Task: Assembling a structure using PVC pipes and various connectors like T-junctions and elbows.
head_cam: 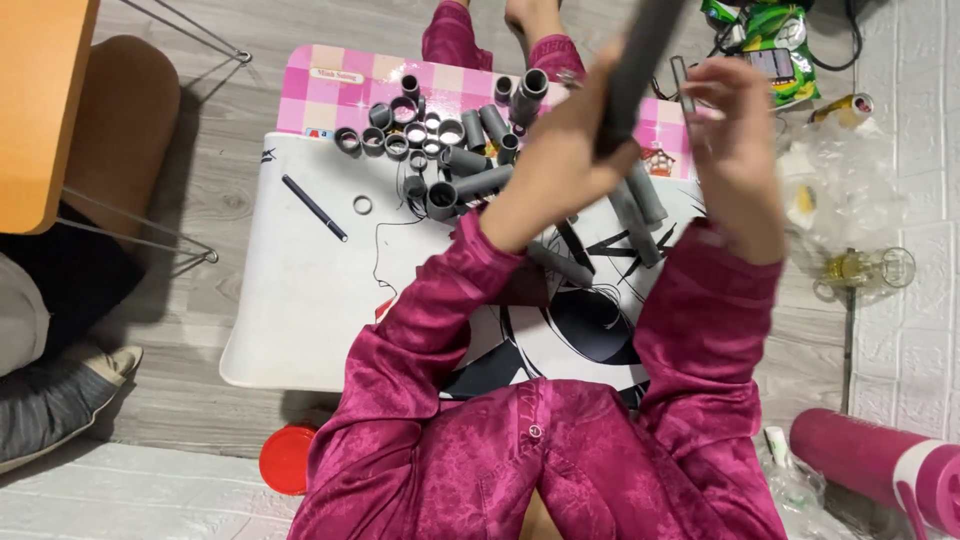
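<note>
Long dark grey pipe (640, 60), raised above the low white bench (300, 310) and slanting up past the top edge of view, clamped low on its length in the left hand (570, 140) — grip wrapped fully round it, probably so the free end can be worked from above. Right hand (735, 130) just beside the pipe, fingers spread and motion-blurred, a slim light-coloured piece seemingly pinched at its fingertips; whether that grip is closed on it cannot be told. Both sleeves deep magenta, reaching in from the bottom of frame. Beneath the hands, a heap of short grey pipe offcuts (440, 140) — rings standing on end, longer sleeves lying flat — bunched at the far middle of the bench, close enough to pick from without leaning. Three or four longer grey tubes (640, 205) lying under the right forearm. A thin black pen (315, 208) and one loose grey ring (362, 205) apart on the bare left half of the bench, the widest open room for setting things down. Pink checked mat (340, 85) poking out past the far edge. On the floor: red lid (288, 458) near the front left corner, magenta bottle (880, 465) lower right, clear glass mug (870, 268) and snack packets (770, 40) crowding the right side, leaving little room there.
</note>
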